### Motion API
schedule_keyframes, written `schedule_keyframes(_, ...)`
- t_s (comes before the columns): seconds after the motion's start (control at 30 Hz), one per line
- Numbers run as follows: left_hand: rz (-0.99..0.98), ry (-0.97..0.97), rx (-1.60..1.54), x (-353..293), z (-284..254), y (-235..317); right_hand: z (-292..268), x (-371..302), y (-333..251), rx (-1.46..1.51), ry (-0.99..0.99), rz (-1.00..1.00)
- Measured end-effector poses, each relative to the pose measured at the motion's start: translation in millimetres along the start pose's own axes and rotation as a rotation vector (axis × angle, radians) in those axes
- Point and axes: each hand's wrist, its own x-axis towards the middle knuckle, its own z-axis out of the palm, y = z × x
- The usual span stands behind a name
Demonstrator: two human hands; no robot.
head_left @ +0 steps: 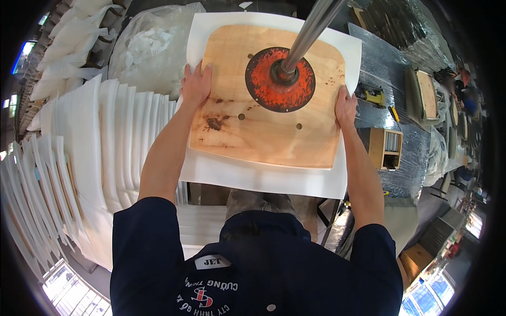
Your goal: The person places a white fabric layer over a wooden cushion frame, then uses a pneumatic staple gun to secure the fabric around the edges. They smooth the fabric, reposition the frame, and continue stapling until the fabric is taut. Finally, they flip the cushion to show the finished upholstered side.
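Work item: wood panel, pale, rounded corners, a few dark holes, brown stains toward its L side; upper-ctr of frame.
Underlay: white sheet, under panel, showing past it on all sides, widest at lower edge.
Overhead fixture: red/blk round plate on metal rod, over panel's upper-mid area; firm contact w/ panel can't be confirmed.
L hand: clamped on panel's L edge, upper L of ctr; thumb side on wood, other fingers toward sheet's edge.
R hand: clamped on panel's R edge, R of ctr, sim. grip; fingertips partly hidden. Whether either grip takes in sheet too: can't tell.
Hands rel. to each other: well apart, panel betw. them, plate also betw.
Step in hand (judged): squaring panel on sheet under plate.
Next move (judged): calls for even hold both sides, panel & sheet kept aligned, fingers clear of plate.
Risk (judged): panel may slip on sheet if one side is pushed harder.
Adj. stock: upright white sheets, L of frame.
Adj. tools: yellow-green power tool & small wood box, R of frame, near R arm.
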Motion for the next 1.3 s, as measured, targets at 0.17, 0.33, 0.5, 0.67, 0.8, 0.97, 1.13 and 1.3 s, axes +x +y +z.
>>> schedule_keyframes(0.17,-0.017,0.0,-0.007,-4,-2,-2,2,0,-3,0.026,-0.037,-0.019)
schedule_keyframes(0.33,-0.004,0.019,-0.024,-6,-2,-3,1,-1,-7,0.027,-0.025,-0.01)
schedule_keyframes(0.5,-0.007,0.021,-0.016,-8,-4,1,5,9,3,0.012,-0.023,-0.055)
schedule_keyframes(0.67,0.061,0.152,0.099,-6,13,-12,13,2,-3,-0.053,0.06,-0.067)
schedule_keyframes(0.8,0.101,0.237,0.235,-7,26,-12,10,-16,-27,-0.216,0.063,0.023)
schedule_keyframes(0.97,0.189,0.389,0.386,-12,43,-12,16,-26,-34,-0.38,0.112,-0.001)
schedule_keyframes(1.13,0.257,0.492,0.431,-14,46,-13,23,-32,-37,-0.433,0.121,-0.009)
schedule_keyframes(1.3,0.253,0.484,0.445,-18,46,-11,26,-31,-37,-0.486,0.14,-0.018)
